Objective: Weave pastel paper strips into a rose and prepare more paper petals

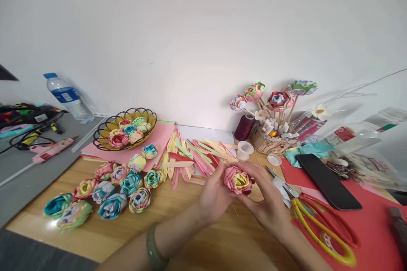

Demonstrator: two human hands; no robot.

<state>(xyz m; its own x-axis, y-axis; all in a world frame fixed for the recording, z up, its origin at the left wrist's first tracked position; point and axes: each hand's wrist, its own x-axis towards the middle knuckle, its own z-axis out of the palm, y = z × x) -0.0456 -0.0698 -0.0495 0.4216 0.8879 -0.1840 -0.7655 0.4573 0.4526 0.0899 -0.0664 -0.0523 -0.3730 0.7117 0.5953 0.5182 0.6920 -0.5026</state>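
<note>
"So, what is over at the left end?"

"A pink glue gun (47,152) on the grey surface (23,188), with a bottle (67,96) tilted against the wall (190,42) behind it."

"And next?"

"Folded paper blooms (112,206), grouped on the wooden table (152,228). Behind them a yellow basket (106,134) holds more, sitting on pink paper (163,131). Then comes a heap of coloured strips (186,159)."

"Where is the flower (239,180)?"

"Up off the table, between the two hands, pink outside and yellow inside. The left hand (213,197), with a green bangle (154,247) on its wrist, cups its left side. Its fingertips are hidden, so I cannot tell how they close."

"And the thread (244,127)?"

"Dark red, standing behind the hands, near the pot (270,142) of stemmed blooms."

"The right hand (270,197)?"

"Thumb below, fingers over the top, clamped on the flower."

"Beyond that?"

"Scissors (327,224) with red and yellow handles, blades slightly apart, then a black phone (329,182) on red paper (372,237)."
</note>
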